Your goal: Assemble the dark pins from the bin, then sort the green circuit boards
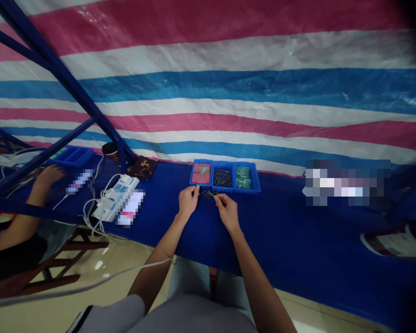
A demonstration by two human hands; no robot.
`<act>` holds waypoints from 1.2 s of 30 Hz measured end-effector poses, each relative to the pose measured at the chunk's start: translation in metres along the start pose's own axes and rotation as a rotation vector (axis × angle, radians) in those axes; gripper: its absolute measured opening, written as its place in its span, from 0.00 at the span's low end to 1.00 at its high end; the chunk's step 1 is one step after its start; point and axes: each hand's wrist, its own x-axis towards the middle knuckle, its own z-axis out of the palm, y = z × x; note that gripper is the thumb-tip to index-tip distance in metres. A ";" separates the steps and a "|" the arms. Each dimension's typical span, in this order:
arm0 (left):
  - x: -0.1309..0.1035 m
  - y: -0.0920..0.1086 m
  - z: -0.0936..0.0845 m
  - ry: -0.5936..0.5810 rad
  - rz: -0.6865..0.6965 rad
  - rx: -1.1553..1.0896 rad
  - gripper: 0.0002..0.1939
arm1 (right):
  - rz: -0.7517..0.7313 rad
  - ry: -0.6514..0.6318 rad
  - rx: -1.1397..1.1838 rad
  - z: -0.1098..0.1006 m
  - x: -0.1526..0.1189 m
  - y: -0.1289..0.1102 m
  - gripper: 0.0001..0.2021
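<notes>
Table [280, 240]: dark blue, extending past both sides of the person.
Right hand [228, 210]: found right of the loose pins; thumb and forefinger drawn together at the heap's edge; whether they were clamped on a pin could not be told.
Left hand [188, 202]: found left of the heap, near the left bin; fingers bent; whether they gripped anything could not be told.
Loose pins [208, 194]: dark and thin, heaped on the table between the hands, just before the bins.
Power strip [113, 198]: white, with cables, well left of the left hand.
Left bin [194, 163]: blue, contained a pink item.
Middle bin [223, 189]: blue, contained dark pins.
Right bin [254, 183]: blue, contained green packets.
Striped sheet [229, 88]: hung behind the table.
</notes>
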 end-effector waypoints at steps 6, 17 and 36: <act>0.000 0.001 0.000 -0.048 0.036 -0.010 0.24 | 0.000 -0.001 -0.009 0.000 0.000 -0.002 0.19; 0.000 0.004 -0.002 -0.092 0.027 -0.148 0.24 | 0.006 -0.002 -0.006 0.001 0.000 -0.001 0.20; -0.005 0.009 -0.004 -0.272 0.214 -0.189 0.13 | -0.024 -0.012 0.031 0.003 0.000 0.006 0.16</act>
